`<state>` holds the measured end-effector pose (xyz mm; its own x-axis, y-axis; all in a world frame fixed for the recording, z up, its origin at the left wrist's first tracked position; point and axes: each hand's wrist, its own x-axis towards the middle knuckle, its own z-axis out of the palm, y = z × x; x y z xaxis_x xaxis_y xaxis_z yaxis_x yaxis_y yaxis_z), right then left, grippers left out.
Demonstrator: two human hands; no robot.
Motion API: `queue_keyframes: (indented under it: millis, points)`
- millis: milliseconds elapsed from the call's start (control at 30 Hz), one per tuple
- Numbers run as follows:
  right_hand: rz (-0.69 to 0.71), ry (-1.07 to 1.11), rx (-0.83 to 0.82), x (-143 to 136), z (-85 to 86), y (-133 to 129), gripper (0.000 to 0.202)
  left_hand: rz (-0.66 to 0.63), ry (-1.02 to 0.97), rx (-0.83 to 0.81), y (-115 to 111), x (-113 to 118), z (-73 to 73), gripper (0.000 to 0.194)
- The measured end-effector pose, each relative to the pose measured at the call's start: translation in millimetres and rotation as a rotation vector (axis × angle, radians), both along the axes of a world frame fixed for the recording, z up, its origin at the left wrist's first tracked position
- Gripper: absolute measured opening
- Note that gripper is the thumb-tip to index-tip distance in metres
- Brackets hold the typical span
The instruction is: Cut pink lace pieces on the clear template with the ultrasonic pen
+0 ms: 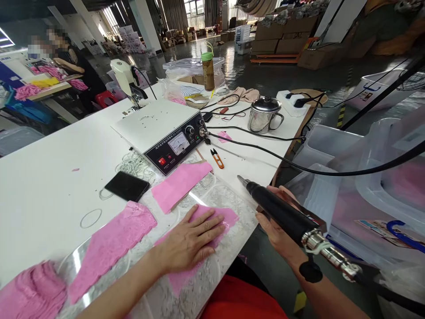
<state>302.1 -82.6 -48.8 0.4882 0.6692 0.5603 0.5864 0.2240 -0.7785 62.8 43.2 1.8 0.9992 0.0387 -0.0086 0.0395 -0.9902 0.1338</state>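
My left hand [191, 241] lies flat, fingers spread, on a pink fabric piece [229, 218] over a clear patterned sheet [232, 241]. My right hand [277, 226] is wrapped round a black handheld tool [282, 206], whose metal tip points up and left over the table's right edge. Behind my left hand is a smooth pink piece [181, 184]. A lacy pink piece [116, 243] lies to the left, and a stack of pink fabric [33, 292] is at the bottom left.
A control box [175, 144], black phone [127, 186], orange snips [217, 158] and steel mug [264, 116] stand or lie on the table. Cables cross its right side. Plastic bins [335, 146] are at right. A person [71, 62] is at the back left.
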Motion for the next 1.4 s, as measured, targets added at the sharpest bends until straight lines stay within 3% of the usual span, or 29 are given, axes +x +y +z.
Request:
queue_keyframes:
  millis: [67, 133, 200, 300, 367, 467, 633, 733, 1167, 1400]
  points:
    - [-0.064, 0.133, 0.072, -5.5, 11.5, 8.8, 0.061, 0.001, 0.002, 0.004, -0.2, -0.1, -0.5, 0.055]
    - [-0.038, 0.209, 0.145, -9.0, 15.4, 18.2, 0.056, 0.005, 0.002, -0.003, -0.5, -0.2, -0.9, 0.055]
    - [0.001, 0.236, 0.230, -8.2, 11.9, 28.4, 0.058, 0.011, -0.001, -0.013, -1.0, -0.3, -1.4, 0.055]
    - [-0.051, 0.258, 0.363, 1.4, 3.8, 46.9, 0.058, 0.022, -0.013, -0.035, -2.3, -0.4, -2.5, 0.056]
    - [-0.138, 0.302, 0.421, 10.8, 4.9, 58.7, 0.049, 0.032, -0.025, -0.056, -3.4, -0.3, -3.5, 0.057]
    - [-0.211, 0.449, 0.454, 23.9, 20.3, 64.1, 0.032, 0.047, -0.041, -0.075, -5.1, -0.6, -5.4, 0.059]
    - [0.044, 0.533, 0.374, 24.8, 55.7, 35.2, 0.016, 0.048, -0.052, -0.076, -6.7, -1.4, -8.9, 0.059]
    - [0.183, 0.600, 0.338, 15.8, 66.0, 20.6, 0.013, 0.047, -0.051, -0.066, -6.8, -1.6, -10.4, 0.058]
    - [0.346, 0.535, 0.284, 5.0, 67.0, 24.9, 0.014, 0.041, -0.079, -0.021, -7.3, -2.4, -13.2, 0.057]
    - [0.333, 0.492, 0.265, 5.6, 66.4, 26.4, 0.015, 0.040, -0.137, -0.033, -7.0, -2.6, -14.6, 0.060]
